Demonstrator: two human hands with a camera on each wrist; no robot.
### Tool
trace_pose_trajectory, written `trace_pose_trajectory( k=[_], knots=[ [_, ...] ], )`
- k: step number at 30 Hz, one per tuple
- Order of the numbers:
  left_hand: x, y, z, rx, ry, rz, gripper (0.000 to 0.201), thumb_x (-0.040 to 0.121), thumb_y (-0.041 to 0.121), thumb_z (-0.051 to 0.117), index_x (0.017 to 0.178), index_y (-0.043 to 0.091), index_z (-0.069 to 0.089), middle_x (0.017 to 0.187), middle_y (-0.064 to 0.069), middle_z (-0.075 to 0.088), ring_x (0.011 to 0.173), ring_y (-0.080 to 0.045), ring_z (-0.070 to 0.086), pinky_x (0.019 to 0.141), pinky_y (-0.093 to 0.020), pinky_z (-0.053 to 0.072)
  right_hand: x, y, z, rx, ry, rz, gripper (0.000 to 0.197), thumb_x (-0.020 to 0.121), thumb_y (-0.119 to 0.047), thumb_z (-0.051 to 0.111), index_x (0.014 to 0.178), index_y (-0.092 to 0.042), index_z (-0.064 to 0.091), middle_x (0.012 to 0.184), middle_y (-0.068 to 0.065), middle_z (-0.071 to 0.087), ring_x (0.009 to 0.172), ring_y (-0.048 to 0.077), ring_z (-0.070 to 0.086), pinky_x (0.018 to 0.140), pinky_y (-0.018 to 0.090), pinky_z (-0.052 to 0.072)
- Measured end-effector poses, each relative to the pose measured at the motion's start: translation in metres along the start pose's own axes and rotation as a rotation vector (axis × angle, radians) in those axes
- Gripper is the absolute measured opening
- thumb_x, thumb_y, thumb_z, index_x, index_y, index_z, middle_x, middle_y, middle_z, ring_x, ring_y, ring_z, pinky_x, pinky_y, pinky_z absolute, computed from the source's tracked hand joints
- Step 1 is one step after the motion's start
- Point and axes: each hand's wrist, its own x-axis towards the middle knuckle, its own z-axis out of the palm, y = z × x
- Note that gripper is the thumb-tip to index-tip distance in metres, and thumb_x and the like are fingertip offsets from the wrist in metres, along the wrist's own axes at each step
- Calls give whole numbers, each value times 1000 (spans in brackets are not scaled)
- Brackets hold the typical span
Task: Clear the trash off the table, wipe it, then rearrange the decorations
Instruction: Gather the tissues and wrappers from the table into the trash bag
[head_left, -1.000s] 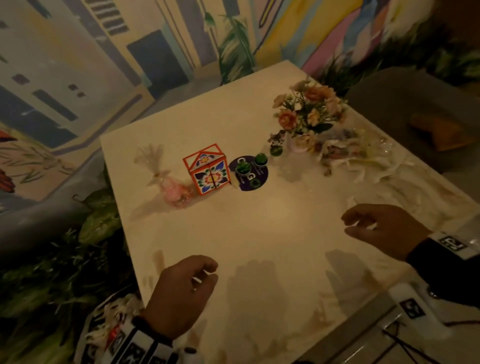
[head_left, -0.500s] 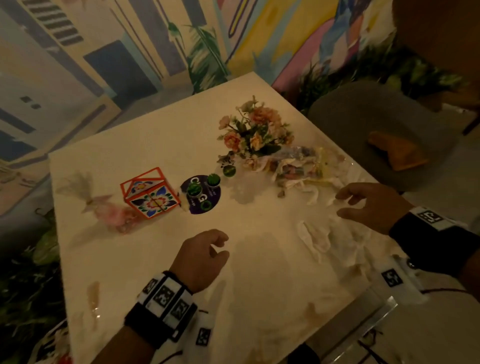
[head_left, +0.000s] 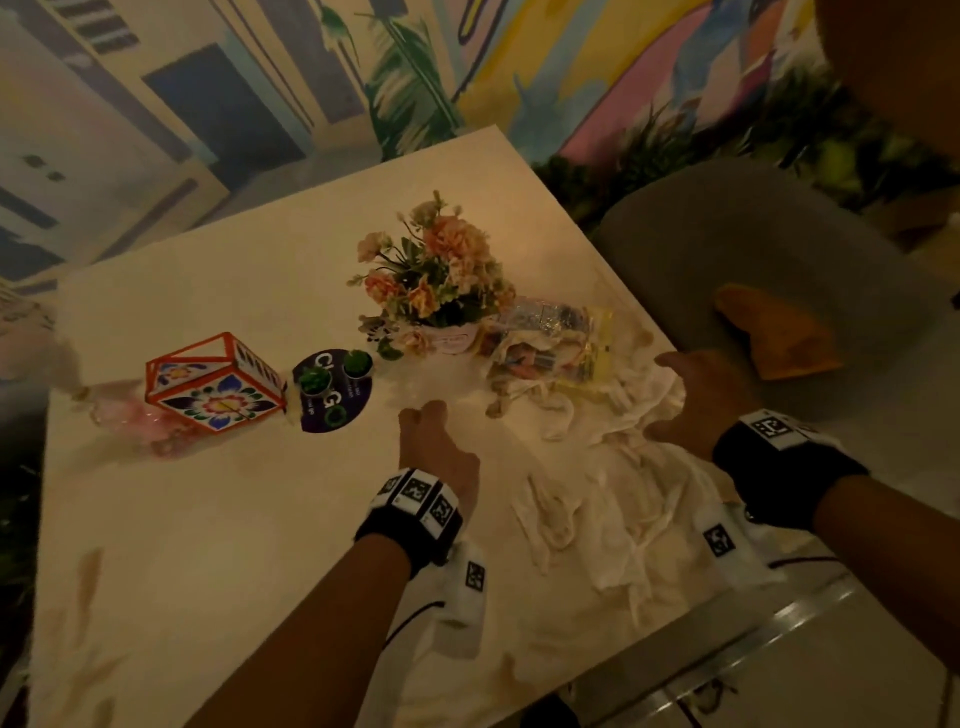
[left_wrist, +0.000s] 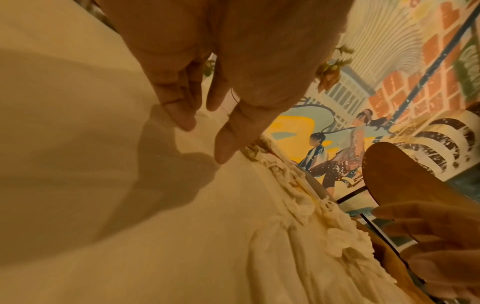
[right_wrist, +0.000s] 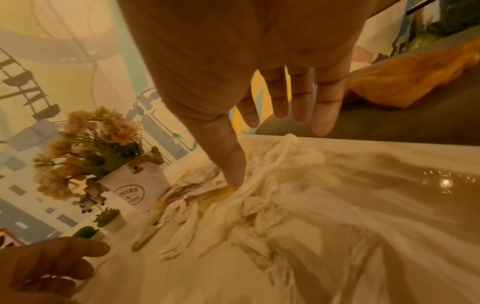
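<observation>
Nearest me, crumpled white tissues (head_left: 613, 509) sprawl over the right part of the surface (head_left: 208, 545), reaching close to its near edge. My left hand (head_left: 436, 447) hangs just above the bare surface beside the tissues' left side, fingers loosely extended and pointing down, holding nothing. From the left wrist view its fingertips (left_wrist: 223, 152) sit close to the edge of the tissue heap without clearly touching it. My right hand (head_left: 701, 395) is over the right edge of the heap, fingers spread and relaxed; its thumb (right_wrist: 231, 168) dips into the tissues, though I cannot tell whether it presses them. It grips nothing.

Just beyond the tissues lies a pile of wrappers (head_left: 550, 338), clear plastic and yellow mixed in, touching the tissues. Beside that stands a white flower pot (head_left: 447, 291) with peach blooms. Left of it a dark round coaster (head_left: 332, 395) carries two tiny green plants (head_left: 335, 371). Further left is an orange-framed box (head_left: 218, 384) with floral panels, and past it a pink pouch (head_left: 130, 415), blurred.

Off the right edge is a grey chair (head_left: 769, 249) with an orange cloth (head_left: 779, 332) on it. A painted mural wall (head_left: 260, 93) stands behind.
</observation>
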Motion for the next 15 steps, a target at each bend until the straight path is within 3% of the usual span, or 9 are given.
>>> trace_pose_trajectory(
  k=[2,5,8,12,15],
  knots=[
    [8,12,5,-36,-9,2,76,71,17,72,137,19,33,131,-7,26,114,-32,47,85,-28,40,7,3,4,11,-34,24,93,61,-43,82,139,-32,33,146,8,26,133,30,31,105,39,34],
    [17,34,10,-52,-21,-2,87,66,34,75,138,27,26,134,-4,24,122,-34,37,93,-39,42,16,1,10,35,-91,31,102,56,-52,83,140,-36,28,144,8,25,133,32,30,105,41,34],
    [20,53,14,-21,-6,20,92,64,45,76,138,30,23,129,-8,25,122,-36,32,97,-44,37,19,-3,18,57,-136,20,108,51,-56,83,140,-38,25,142,6,24,131,33,31,104,44,37],
    [22,72,22,149,-79,95,103,57,68,71,140,41,16,141,-9,20,130,-39,21,103,-53,29,19,-7,25,18,-158,6,102,54,-52,83,138,-34,29,137,6,27,125,35,33,102,43,38],
    [19,79,31,283,-157,133,105,60,72,66,143,43,10,152,-6,8,137,-40,9,105,-58,28,20,-11,26,21,-154,16,88,57,-46,84,130,-32,36,132,6,29,121,34,35,98,42,40]
  ],
)
